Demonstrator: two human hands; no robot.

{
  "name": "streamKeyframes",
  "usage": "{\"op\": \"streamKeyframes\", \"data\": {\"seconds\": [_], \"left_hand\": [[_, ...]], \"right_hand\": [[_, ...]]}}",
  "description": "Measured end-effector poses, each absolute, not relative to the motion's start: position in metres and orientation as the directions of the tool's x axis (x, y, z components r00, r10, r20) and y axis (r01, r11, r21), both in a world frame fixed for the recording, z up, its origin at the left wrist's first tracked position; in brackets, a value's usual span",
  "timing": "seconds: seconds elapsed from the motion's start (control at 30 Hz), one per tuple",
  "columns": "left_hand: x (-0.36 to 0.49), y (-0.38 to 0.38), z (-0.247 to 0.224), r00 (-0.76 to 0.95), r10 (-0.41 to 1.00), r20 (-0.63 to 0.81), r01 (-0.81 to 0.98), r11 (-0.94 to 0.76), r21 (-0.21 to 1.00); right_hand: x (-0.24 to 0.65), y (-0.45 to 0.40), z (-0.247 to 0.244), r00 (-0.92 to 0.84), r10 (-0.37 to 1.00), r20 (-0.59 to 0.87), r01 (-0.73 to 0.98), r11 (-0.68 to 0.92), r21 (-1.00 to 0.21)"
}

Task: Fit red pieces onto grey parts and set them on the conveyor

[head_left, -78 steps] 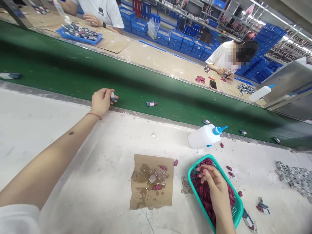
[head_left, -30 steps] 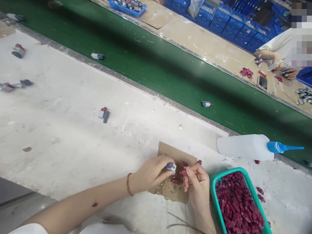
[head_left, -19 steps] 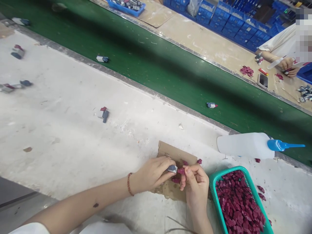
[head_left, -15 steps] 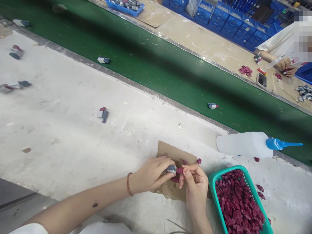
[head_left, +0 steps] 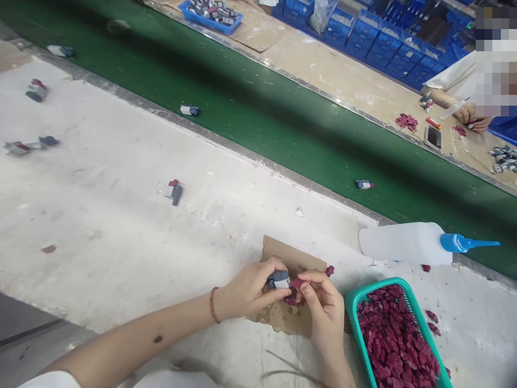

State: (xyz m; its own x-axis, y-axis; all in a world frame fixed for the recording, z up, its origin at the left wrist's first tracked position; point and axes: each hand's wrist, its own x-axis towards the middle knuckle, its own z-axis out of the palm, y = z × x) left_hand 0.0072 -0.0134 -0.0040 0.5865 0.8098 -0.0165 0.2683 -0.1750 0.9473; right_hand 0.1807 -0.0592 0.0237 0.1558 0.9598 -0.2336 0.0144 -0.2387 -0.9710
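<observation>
My left hand (head_left: 252,288) pinches a small grey and white piece (head_left: 279,280) between thumb and fingers. Against the right end of that piece is a small dark red piece (head_left: 297,283), held by the fingertips of my right hand (head_left: 324,302). Both hands are over a stained cardboard sheet (head_left: 288,320), where more dark red pieces lie partly hidden under the fingers. Right of my right hand stands a green basket (head_left: 418,307) full of dark red pieces (head_left: 396,339).
A white bottle (head_left: 404,242) with a blue nozzle lies behind the basket. Beyond it a green belt (head_left: 258,129) carries small assembled pieces. Several more lie on the white table (head_left: 121,226) at left. Across the belt, a person's hands (head_left: 472,117) work near a phone (head_left: 433,137).
Pieces on the belt have shifted rightward. The grey and white piece has turned in my left hand, showing more of its side. My right hand still holds the dark red piece close to it.
</observation>
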Motion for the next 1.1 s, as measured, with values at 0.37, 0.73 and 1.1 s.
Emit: {"op": "streamKeyframes", "data": {"seconds": [0.37,0.73,1.1], "left_hand": [[0.007,-0.011,-0.001,0.611,0.792,0.001,0.265,-0.205,0.942],[0.009,-0.008,-0.004,0.668,0.712,0.218,0.264,-0.500,0.825],[0.007,-0.012,-0.003,0.677,0.700,0.227,0.279,-0.530,0.800]], "right_hand": [[0.185,-0.057,0.022,0.108,0.977,-0.183,0.141,-0.197,-0.970],[0.191,-0.056,0.022,-0.012,0.987,-0.159,0.191,-0.154,-0.969],[0.182,-0.062,0.021,0.013,0.983,-0.181,0.181,-0.180,-0.967]]}}
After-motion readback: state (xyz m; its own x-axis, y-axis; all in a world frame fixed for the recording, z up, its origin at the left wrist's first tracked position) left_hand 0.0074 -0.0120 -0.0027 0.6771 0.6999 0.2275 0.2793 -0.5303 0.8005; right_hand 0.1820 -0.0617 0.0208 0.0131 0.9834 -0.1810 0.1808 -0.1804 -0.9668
